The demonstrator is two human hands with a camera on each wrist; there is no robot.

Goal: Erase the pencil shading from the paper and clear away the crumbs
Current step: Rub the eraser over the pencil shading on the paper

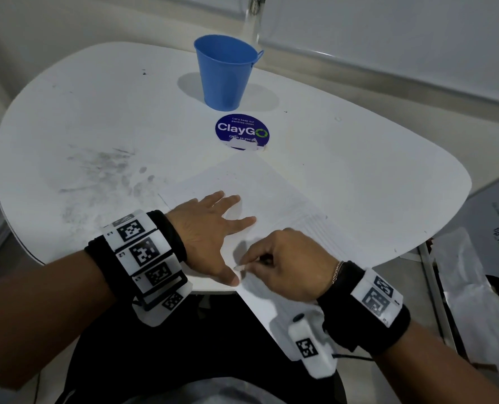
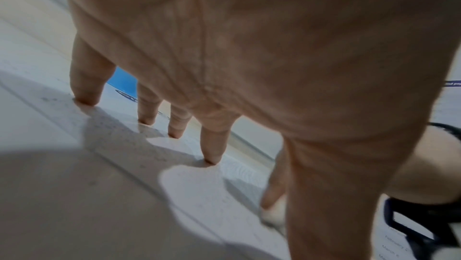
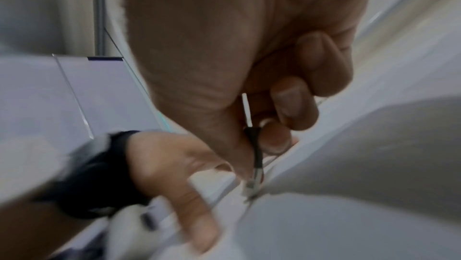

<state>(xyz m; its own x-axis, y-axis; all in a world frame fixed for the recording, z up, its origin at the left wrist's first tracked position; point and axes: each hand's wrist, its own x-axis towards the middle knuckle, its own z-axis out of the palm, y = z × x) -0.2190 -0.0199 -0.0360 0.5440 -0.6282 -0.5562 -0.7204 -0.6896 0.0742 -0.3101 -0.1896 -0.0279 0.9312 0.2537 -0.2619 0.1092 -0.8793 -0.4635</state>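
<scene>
paper [image 1: 271, 193] centre frame on table [image 1: 96, 112], corner overhangs near edge. l hand [image 1: 210, 228] flat, fingers spread, pinning sheet. r hand [image 1: 286, 263] pinches eraser pencil [image 3: 257, 157], tip on paper. sheet thin, slides/creases easy: keep pinned near rub spot, light strokes.

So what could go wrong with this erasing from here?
The paper overhangs the near edge of the table and only the left hand presses it flat, so hard strokes might crease or tear it. The right hand pinches a thin pencil-like tool; it could slip. Crumbs may fall off that edge, far from the blue bucket.
</scene>
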